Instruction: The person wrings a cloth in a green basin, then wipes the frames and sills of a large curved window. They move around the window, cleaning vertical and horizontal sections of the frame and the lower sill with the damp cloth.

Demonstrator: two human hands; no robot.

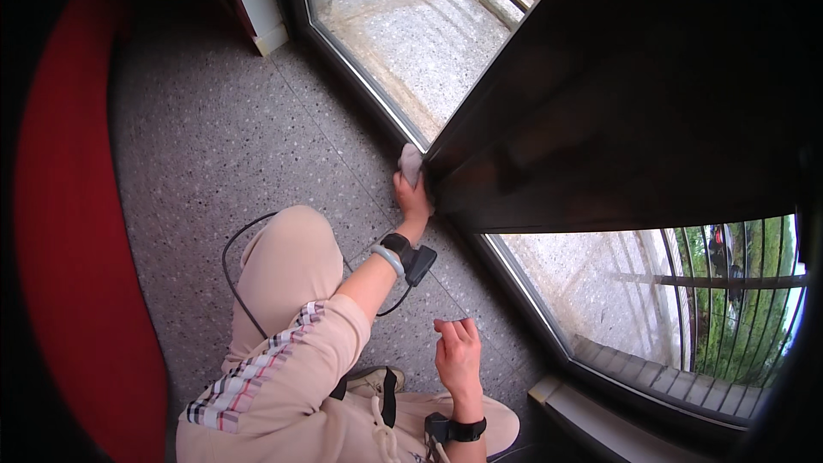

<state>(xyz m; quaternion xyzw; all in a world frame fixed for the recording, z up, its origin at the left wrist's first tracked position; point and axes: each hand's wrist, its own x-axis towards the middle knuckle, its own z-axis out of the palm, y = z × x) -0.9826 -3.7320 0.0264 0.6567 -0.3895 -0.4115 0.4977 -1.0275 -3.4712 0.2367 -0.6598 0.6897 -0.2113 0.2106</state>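
My left hand (413,196) reaches out low to the foot of a black panel (598,103) and grips a folded greyish cloth (410,163). The cloth is at the bottom corner of the window frame (370,99), where the frame meets the panel. Part of this hand's fingers is hidden behind the cloth. Above my knee, apart from the window, my right hand (460,357) is raised with its fingers curled in. Nothing shows in it. A black strap with a small black device (421,265) is on my left wrist, beside a grey bangle (389,260).
Speckled terrazzo floor (212,141) lies around me. A black cable (225,263) loops past my bent knee (292,251). Red fabric (71,225) runs down the left side. A second window pane (591,289) is at right, with railings (720,296) outside. A low pale ledge (598,418) lies at lower right.
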